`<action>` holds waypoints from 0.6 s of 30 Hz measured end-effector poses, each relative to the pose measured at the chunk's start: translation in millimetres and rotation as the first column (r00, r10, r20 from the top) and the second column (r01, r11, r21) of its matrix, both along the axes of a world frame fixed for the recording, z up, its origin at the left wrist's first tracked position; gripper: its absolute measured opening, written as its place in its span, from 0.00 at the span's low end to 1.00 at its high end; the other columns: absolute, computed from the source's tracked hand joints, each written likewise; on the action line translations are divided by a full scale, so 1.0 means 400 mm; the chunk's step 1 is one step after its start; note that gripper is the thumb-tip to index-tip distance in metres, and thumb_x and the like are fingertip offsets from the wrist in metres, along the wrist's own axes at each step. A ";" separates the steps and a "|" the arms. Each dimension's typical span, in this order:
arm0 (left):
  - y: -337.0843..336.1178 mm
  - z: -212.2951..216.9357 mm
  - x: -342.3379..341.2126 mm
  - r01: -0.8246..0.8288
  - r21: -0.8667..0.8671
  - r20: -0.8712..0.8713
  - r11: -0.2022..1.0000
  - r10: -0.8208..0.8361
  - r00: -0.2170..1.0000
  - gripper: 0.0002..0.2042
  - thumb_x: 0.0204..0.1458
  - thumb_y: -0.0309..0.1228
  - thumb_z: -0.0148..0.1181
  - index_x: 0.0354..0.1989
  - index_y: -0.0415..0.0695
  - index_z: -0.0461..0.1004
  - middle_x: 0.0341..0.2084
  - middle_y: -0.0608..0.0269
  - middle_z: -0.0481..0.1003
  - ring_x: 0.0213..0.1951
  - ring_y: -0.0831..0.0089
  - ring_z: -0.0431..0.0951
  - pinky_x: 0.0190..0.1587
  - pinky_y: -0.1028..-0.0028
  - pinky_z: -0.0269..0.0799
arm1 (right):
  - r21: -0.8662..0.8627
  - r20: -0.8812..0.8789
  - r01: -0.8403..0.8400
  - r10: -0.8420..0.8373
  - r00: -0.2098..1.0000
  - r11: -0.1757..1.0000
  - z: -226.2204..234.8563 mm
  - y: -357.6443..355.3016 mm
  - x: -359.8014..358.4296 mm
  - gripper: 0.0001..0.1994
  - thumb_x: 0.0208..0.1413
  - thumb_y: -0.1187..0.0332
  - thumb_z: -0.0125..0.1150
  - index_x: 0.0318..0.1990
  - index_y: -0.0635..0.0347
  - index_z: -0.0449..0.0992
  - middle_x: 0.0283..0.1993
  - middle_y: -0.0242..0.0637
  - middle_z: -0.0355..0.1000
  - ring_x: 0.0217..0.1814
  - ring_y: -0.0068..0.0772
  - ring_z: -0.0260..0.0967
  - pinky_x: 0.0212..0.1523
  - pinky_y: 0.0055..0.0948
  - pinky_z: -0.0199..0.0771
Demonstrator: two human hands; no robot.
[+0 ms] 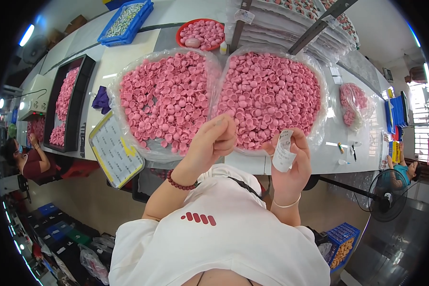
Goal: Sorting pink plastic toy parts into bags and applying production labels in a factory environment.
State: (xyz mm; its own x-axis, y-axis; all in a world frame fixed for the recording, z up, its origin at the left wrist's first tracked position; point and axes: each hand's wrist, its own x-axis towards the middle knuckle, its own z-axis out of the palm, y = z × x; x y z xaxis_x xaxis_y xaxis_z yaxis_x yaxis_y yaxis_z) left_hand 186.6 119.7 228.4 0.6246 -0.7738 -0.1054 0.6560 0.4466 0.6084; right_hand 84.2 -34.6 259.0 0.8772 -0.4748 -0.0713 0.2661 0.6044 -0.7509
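My right hand (292,183) holds a curled strip of white paper (284,153) with small print, between thumb and fingers. To its left my left hand (213,143) is raised with the fingers bent in and pressed together. Whatever it may pinch is hidden. Beyond my hands lie two wide, open clear plastic bags full of small pink round cups, a left heap (169,97) and a right heap (274,95). Some cups lie hollow side up, others dome up. My left hand overlaps the near edge where the bags meet.
A yellow-edged printed board (115,150) leans at the table edge beside a purple cloth (101,100). Behind stand a red basin (181,34) of pink pieces, a blue tray (145,9) and stacked trays (283,28). A black fan (387,195) stands right; people sit at both sides.
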 end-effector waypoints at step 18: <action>-0.015 0.041 0.008 -0.051 -0.180 -0.333 0.982 -0.012 0.943 0.13 0.56 0.26 0.42 0.50 0.41 0.63 0.22 0.68 0.63 0.16 0.85 0.55 0.17 0.84 0.52 | 0.001 -0.041 -0.003 0.004 0.999 1.000 -0.035 -0.020 0.004 0.12 0.50 0.69 0.47 0.42 0.62 0.66 0.37 0.36 0.69 0.37 0.30 0.66 0.38 0.35 0.68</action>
State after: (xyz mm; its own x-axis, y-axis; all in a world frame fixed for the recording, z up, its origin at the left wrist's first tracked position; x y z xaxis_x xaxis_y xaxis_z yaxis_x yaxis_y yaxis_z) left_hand 189.9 113.6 244.7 0.5939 -0.7872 -0.1663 0.7959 0.5445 0.2648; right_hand 85.7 -42.5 245.0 0.8752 -0.4716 -0.1077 0.2331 0.6063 -0.7603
